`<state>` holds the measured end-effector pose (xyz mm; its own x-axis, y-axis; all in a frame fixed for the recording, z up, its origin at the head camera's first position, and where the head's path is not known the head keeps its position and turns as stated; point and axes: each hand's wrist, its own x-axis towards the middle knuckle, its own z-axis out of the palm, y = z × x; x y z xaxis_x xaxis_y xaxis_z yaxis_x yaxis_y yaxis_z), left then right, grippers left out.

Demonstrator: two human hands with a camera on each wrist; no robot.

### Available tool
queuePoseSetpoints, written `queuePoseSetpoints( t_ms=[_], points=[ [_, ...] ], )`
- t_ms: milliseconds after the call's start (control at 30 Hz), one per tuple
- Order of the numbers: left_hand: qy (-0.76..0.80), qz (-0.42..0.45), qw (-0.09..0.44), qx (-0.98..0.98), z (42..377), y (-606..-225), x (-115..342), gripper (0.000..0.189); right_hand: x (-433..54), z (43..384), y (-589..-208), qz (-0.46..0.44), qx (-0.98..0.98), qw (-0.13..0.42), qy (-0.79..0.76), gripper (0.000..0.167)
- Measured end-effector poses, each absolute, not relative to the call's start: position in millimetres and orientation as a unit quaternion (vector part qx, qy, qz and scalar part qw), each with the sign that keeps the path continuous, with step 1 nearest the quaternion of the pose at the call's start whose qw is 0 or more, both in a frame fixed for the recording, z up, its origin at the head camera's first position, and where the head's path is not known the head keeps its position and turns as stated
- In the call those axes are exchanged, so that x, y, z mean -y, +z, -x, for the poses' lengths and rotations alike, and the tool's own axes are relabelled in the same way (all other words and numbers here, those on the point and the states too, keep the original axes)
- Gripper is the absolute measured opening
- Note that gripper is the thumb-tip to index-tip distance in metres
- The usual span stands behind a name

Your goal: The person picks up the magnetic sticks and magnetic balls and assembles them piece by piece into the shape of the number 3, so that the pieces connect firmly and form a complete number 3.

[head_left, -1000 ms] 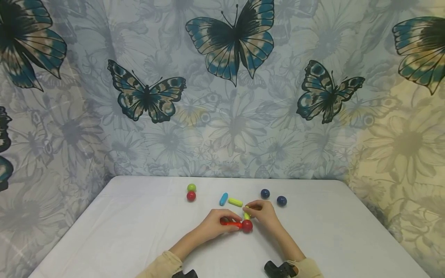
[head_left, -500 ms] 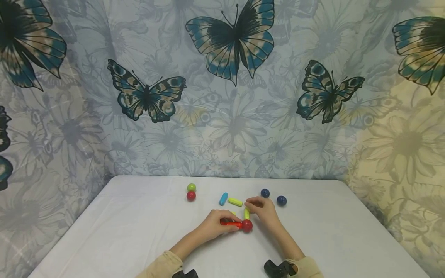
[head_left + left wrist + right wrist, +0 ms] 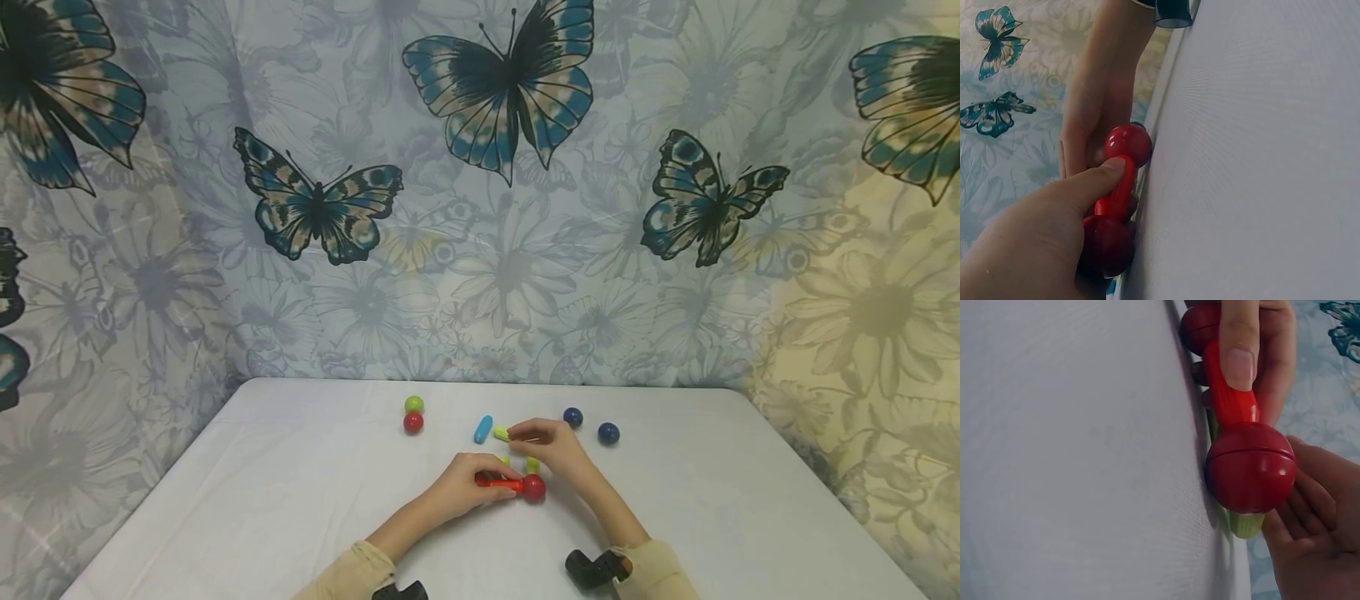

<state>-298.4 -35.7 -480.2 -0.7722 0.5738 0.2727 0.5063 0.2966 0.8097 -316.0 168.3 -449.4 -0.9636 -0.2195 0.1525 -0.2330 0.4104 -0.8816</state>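
My left hand (image 3: 468,486) pinches a red stick (image 3: 501,484) between thumb and fingers. One red ball (image 3: 533,488) is on the stick's right end; the left wrist view shows another red ball (image 3: 1109,245) at the opposite end. A yellow-green stick (image 3: 532,465) points away from the right-hand ball. Part of another yellow-green piece (image 3: 504,459) shows behind the left fingers. My right hand (image 3: 551,444) hovers beyond the red assembly, fingertips by a loose yellow-green stick (image 3: 500,433); no grip on it is visible. The right wrist view shows this hand (image 3: 1319,506) beside the ball.
A blue stick (image 3: 483,429) lies left of the loose yellow-green one. Two dark blue balls (image 3: 573,417) (image 3: 608,433) are at the back right. A green ball (image 3: 414,404) and a red ball (image 3: 413,422) sit back left on the white table (image 3: 300,467).
My right hand has let go of the yellow-green stick on the red ball and moved left and away, over to the loose yellow-green stick. My left hand keeps its hold on the red stick.
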Motion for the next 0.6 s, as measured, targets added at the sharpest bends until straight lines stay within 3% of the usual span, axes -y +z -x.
queuePoseSetpoints(
  t_ms=[267, 600],
  points=[
    [0.488, -0.348, 0.026, -0.8, 298.9, -481.0, 36.3, 0.022, -164.8, 320.3, -451.0, -0.214, 0.846, -0.021, 0.487, 0.022],
    [0.49, -0.344, 0.026, -0.801, 298.5, -481.2, 36.5, 0.022, -161.0, 322.8, -449.8, -0.234, 0.871, -0.038, 0.43, 0.014]
  ],
)
